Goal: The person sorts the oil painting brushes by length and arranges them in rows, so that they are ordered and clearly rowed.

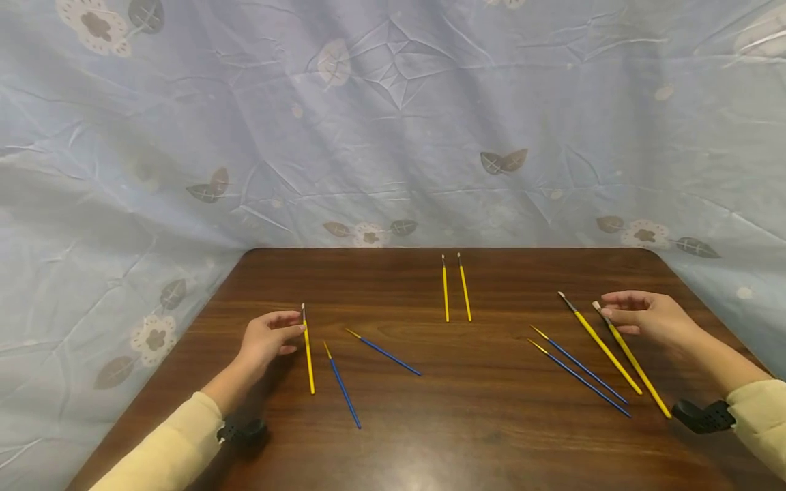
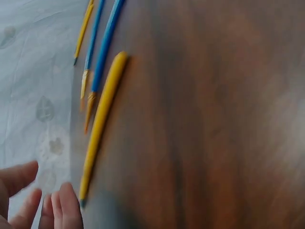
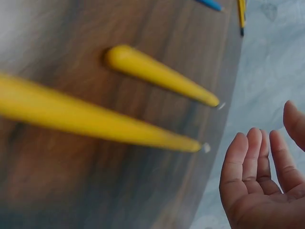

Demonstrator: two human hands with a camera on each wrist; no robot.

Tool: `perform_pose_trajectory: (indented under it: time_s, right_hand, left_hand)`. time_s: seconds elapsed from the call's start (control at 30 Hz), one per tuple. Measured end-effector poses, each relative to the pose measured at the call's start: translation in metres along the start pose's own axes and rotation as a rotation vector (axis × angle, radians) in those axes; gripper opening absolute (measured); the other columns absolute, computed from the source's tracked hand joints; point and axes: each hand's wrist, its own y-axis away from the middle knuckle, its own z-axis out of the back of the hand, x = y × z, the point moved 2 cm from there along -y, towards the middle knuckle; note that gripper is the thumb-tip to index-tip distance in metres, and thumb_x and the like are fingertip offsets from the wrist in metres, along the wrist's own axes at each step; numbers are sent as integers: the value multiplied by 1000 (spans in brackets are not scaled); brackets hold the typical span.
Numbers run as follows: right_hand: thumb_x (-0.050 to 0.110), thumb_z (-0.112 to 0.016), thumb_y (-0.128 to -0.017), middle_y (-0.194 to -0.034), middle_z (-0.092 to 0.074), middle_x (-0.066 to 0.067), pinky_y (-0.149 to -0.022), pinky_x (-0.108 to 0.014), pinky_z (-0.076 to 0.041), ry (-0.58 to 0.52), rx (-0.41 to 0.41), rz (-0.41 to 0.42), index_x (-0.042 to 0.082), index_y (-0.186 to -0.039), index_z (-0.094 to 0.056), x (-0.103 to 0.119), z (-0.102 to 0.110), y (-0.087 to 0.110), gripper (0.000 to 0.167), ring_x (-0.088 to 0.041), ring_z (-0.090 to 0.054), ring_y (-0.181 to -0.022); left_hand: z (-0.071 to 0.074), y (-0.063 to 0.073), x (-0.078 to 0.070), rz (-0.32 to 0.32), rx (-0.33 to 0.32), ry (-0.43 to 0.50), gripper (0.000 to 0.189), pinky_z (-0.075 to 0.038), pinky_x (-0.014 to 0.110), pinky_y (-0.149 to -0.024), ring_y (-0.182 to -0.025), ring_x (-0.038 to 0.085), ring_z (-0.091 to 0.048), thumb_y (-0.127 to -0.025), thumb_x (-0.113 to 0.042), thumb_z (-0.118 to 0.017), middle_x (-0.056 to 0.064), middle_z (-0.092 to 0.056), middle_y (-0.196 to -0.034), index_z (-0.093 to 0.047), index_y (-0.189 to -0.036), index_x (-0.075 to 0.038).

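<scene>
My left hand [image 1: 265, 337] reaches over the left side of the table, fingertips right at the metal collar of a yellow-handled paintbrush [image 1: 310, 361]. In the left wrist view its thumb and fingers [image 2: 70, 205] are spread apart, with the yellow brush lying beyond them. On the right, my right hand [image 1: 662, 317] hovers by the bristle end of the outer yellow paintbrush [image 1: 640, 368]. Its fingers [image 3: 233, 162] are loosely extended and part from the thumb in the right wrist view. Alongside lies another yellow paintbrush [image 1: 604, 348].
Two blue paintbrushes [image 1: 344, 392] [image 1: 387, 354] lie right of my left hand. Two more blue brushes [image 1: 583, 365] [image 1: 580, 379] lie left of the right-hand yellow pair. Toward the back, two yellow brushes [image 1: 446, 293] [image 1: 465, 293] rest on the wooden table [image 1: 368, 273]. A floral cloth [image 1: 393, 136] hangs behind.
</scene>
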Motion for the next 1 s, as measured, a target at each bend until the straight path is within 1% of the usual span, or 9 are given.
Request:
perform_pose_trajectory:
  time_s: [0.13,0.27,0.43,0.57,0.67,0.73,0.83,0.9,1.0]
  right_hand:
    - [31,-66,-95,-107,-62,5,-79,-32,-59,-8,2,-13,-11,-138,-42,-13,4,5,64,-3,-63,-91]
    - [31,-67,-94,-105,-60,11,-81,-31,-58,-42,3,-36,-12,-138,-40,-27,9,7,67,2,-62,-92]
    - [31,-68,-93,-105,-58,18,-82,-30,-58,-86,12,-63,-13,-140,-37,-40,12,7,71,5,-60,-92]
    - [30,-68,-93,-110,-57,18,-81,-29,-58,-87,20,-74,-14,-140,-35,-47,14,7,73,7,-60,-91]
    - [29,-68,-93,-111,-57,17,-81,-27,-58,-72,20,-79,-15,-140,-35,-50,16,6,72,8,-60,-90]
    - [29,-67,-94,-114,-58,12,-80,-26,-58,-55,25,-76,-16,-139,-35,-52,17,6,71,8,-59,-90]
    - [27,-64,-96,-119,-61,-3,-79,-24,-57,-18,43,-73,-17,-138,-36,-53,15,5,68,8,-58,-89]
    - [27,-64,-96,-123,-59,-14,-79,-24,-57,19,59,-73,-18,-138,-37,-54,14,5,67,7,-58,-90]
    - [32,-64,-96,-125,-57,-23,-76,-23,-56,108,65,-77,-15,-137,-40,-53,11,4,67,5,-57,-90]
  left_hand:
    - [-3,4,7,36,-49,1,44,-60,31,-75,-94,17,-62,-90,-9,-71,20,-57,-124,-56,-128,5]
    - [-6,5,11,64,-44,37,47,-60,32,-76,-97,18,-61,-89,-10,-71,22,-54,-127,-54,-130,6]
    - [-6,5,14,101,-39,72,48,-59,28,-75,-93,14,-61,-90,-9,-71,22,-51,-130,-52,-131,5]
    - [-7,4,16,115,-37,96,49,-59,27,-74,-88,12,-62,-89,-8,-71,24,-51,-131,-51,-132,7]
    - [-8,3,17,121,-40,94,49,-59,26,-75,-88,12,-62,-89,-7,-71,22,-52,-127,-52,-131,7]
    - [-9,3,18,121,-43,77,49,-58,25,-75,-89,14,-60,-88,-7,-72,19,-54,-123,-52,-131,6]
    - [-10,3,19,114,-52,49,48,-58,24,-74,-90,16,-59,-87,-7,-73,15,-56,-117,-53,-128,6]
    - [-11,2,19,105,-57,34,48,-58,25,-73,-90,16,-60,-86,-7,-74,13,-56,-114,-54,-127,6]
    - [-12,1,20,91,-64,15,48,-58,25,-72,-88,16,-60,-84,-8,-76,12,-57,-111,-55,-125,6]
